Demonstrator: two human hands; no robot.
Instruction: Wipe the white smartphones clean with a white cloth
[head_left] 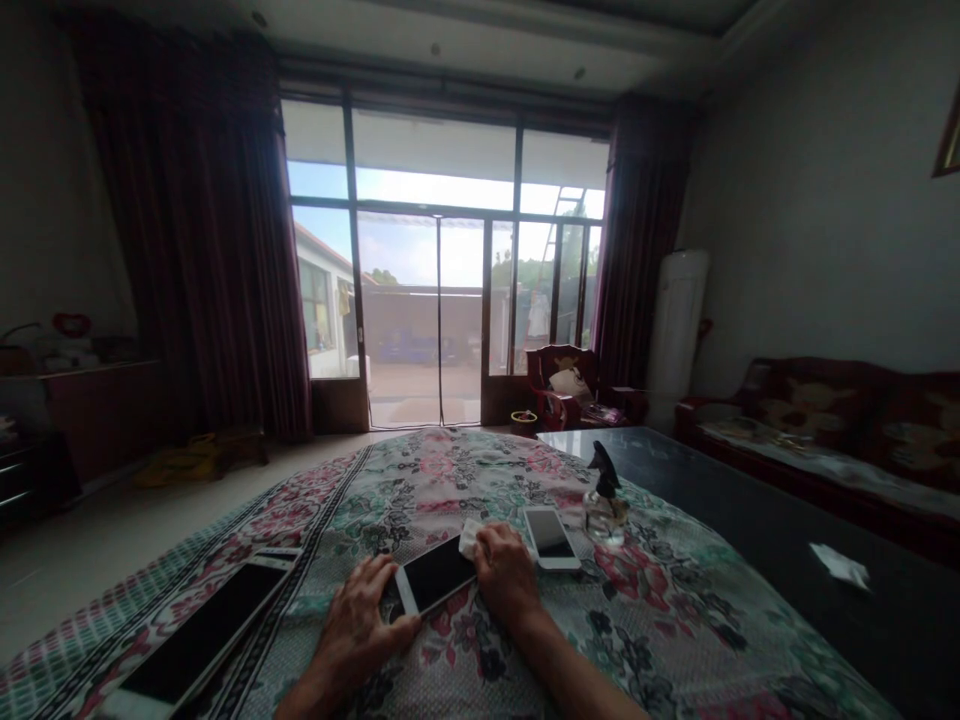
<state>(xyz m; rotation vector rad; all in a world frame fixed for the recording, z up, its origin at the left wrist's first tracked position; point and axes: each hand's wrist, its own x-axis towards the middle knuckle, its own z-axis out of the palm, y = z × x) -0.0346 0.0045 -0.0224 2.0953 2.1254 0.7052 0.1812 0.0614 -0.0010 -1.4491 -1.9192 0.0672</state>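
A white-framed smartphone [439, 575] with a dark screen lies at a slant on the flowered tablecloth [420, 470]. My left hand [364, 615] holds its left end, thumb by the near edge and fingers by the far edge. My right hand [506, 570] is closed on a white tissue [471, 538], pressed at the phone's right end. Just right of that hand lies a smaller white phone [551, 538]. Behind it stands a clear spray bottle [604, 515] with a black trigger head. A large white-edged tablet [202, 630] lies at the left, with another thin device [277, 552] partly hidden beside its far end.
A dark glossy table [720, 530] adjoins on the right, with a crumpled white tissue [840, 566] on it. Beyond stand a wooden sofa [825, 400] and an armchair [562, 385]. Glass doors [420, 320] between dark curtains [217, 250] are at the back.
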